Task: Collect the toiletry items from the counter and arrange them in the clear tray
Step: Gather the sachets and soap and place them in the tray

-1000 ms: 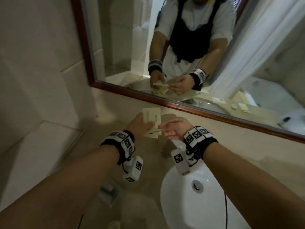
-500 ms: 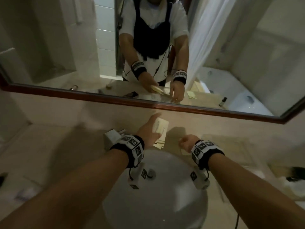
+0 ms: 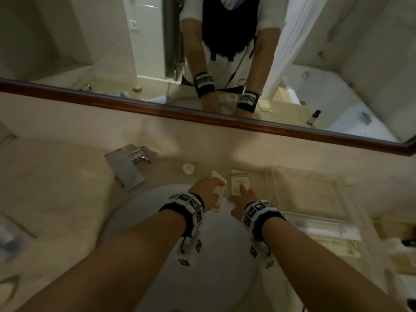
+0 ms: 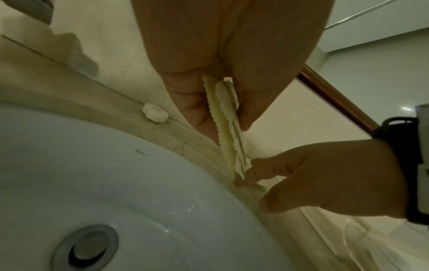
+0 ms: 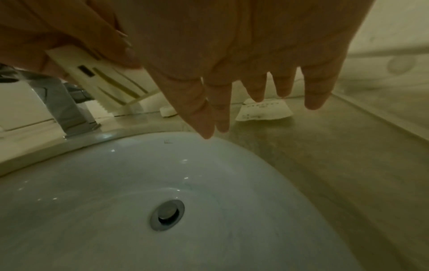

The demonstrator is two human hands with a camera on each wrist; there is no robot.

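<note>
A thin stack of cream toiletry sachets [image 4: 228, 117] with zigzag-cut edges is pinched in the left hand [image 3: 208, 190], between thumb and fingers, and is held edge-down just above the worktop [image 3: 67, 188] behind the basin. The right hand [image 3: 244, 198] is stretched forward beside it with its fingers [image 5: 282, 86] straight and spread, holding nothing; in the head view its fingertips are laid on or just over a flat white sachet [image 3: 239, 182] lying on the worktop, though contact cannot be told for certain. In the left wrist view that hand is seen close to the lower end of the held stack.

The loose sachet is found between the left hand and the clear tray [image 3: 274, 188], which is set on the worktop to the right, just beside the basin. A small round white item [image 3: 188, 168], possibly a soap, is placed on the worktop near the back wall, left of the held stack. A chrome tap [image 3: 126, 168] is mounted further left. The white sink [image 5: 162, 183] with its metal drain [image 5: 167, 214] is seen beneath both wrists. A mirror [image 3: 247, 122] with a dark wooden frame is fixed above the worktop, and a further pale packet [image 3: 337, 247] is seen at the tray's near end.
</note>
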